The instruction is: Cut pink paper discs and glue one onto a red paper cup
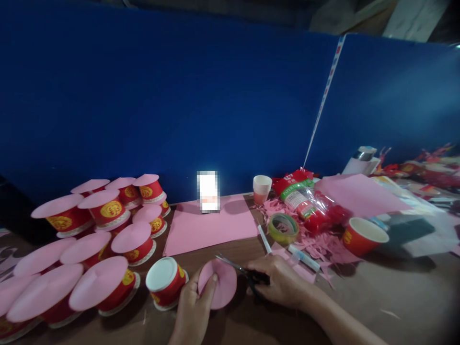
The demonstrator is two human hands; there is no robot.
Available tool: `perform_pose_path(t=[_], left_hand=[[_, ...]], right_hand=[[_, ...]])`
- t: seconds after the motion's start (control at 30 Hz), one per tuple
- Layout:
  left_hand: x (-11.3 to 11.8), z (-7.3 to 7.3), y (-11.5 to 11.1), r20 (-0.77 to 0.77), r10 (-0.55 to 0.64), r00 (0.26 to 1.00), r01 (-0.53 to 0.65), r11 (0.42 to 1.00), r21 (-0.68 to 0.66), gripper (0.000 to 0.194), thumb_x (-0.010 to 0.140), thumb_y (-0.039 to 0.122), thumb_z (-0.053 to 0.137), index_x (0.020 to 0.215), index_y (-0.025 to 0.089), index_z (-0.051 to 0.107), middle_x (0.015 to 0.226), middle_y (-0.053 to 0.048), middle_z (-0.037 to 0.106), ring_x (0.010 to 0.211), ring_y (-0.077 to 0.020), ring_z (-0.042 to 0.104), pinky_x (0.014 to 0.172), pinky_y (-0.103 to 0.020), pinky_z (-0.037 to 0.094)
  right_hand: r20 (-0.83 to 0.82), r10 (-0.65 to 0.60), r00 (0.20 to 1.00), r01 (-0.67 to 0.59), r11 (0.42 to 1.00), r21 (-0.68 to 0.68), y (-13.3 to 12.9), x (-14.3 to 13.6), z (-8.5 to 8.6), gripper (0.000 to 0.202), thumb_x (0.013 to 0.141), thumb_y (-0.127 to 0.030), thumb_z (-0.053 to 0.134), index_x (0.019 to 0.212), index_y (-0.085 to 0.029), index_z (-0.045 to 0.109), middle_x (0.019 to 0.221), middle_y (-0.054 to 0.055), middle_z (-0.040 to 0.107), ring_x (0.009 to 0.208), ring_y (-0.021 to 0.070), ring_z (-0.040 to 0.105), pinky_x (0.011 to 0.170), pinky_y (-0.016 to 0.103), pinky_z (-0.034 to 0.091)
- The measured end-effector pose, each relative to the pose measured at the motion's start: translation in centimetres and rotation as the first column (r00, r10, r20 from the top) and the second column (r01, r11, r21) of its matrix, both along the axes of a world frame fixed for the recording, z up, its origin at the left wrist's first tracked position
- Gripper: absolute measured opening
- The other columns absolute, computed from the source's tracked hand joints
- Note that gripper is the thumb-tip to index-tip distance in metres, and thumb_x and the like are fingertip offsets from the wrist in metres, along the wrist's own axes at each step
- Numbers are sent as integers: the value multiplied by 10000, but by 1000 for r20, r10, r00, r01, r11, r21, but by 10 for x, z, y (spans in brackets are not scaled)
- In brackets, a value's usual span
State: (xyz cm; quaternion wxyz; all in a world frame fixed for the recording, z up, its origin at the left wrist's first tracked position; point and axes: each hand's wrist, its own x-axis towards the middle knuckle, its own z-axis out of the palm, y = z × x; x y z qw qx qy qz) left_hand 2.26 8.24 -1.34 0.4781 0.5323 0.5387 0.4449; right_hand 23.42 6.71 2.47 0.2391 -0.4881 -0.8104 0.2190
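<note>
Now, left hand [194, 306]: we're pinching the disc [226, 292].
Right hand [283, 282]: we're gripping scissors [243, 271], ideally avoiding the left hand.

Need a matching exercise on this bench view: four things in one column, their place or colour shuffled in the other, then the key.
1. Scissors
2. Pink disc
3. Tape roll
4. Wall

A. Blue, behind the table
B. In the right hand
C. Yellow-green, lying on the table
D. In the left hand

Pairs: 1-B, 2-D, 3-C, 4-A
</note>
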Motion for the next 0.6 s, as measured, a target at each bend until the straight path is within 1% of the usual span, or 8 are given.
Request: perform_pose_path(t=[0.17, 0.37, 0.6], left_hand=[[-1, -2, 0, -9, 28, 1000, -28, 999, 18, 473, 701, 370, 601, 1089, 101, 581, 1015, -105, 658, 958, -262, 593, 836, -329, 458], [-1, -1, 0, -39, 25, 999, -24, 999, 31, 455, 722, 370, 577, 1085, 97, 578, 1017, -110, 653, 950, -258, 593, 839, -336, 453], [-1, -2, 1, -23, 43, 999, -42, 999, 27, 456, 708, 373, 589, 1070, 96, 582, 1014, -112, 652, 960, -267, 588, 839, -343, 453]], right_hand=[[-1, 5, 1000, -5, 1000, 6, 1, 1, 0, 27, 713, -180, 571, 686, -179, 572, 627, -19, 594, 571, 112, 504, 525, 186, 310], [8, 10, 1000, -10, 1000, 22, 0, 1, 0, 35, 695, -156, 567, 668, -178, 567, 606, -29, 583, 552, 103, 490, 510, 186, 290], [16, 6, 1000, -6, 1000, 9, 0, 1, -1, 62, 701, -145, 552, 697, -183, 601, 625, -20, 613, 570, 115, 523, 524, 186, 317]])
